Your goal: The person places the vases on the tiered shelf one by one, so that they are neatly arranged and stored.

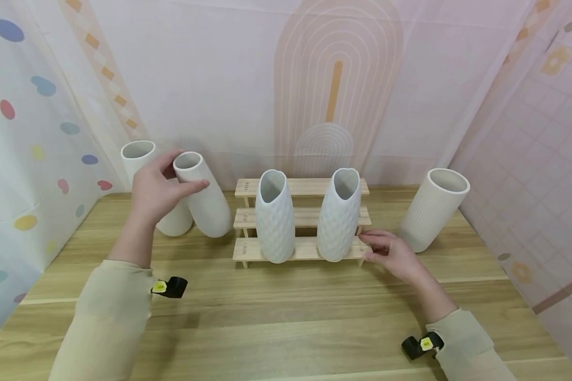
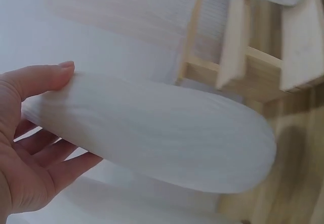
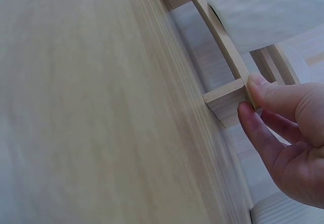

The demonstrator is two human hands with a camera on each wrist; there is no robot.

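- Pinching wavy vase [image 1: 207, 203] near top with left hand [image 1: 156, 188]; might drop it by holding loosely;
- pinching stand [image 1: 306, 248] end with right hand [image 1: 394, 256]; might tip bumpy vases [image 1: 276, 227] by tugging.

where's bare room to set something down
Bare: the brown wooden tabletop before the tiered pale wooden rack, between the beige sleeves. Crowded: left of the rack, where the left hand holds a tall white vase beside a second white vase.
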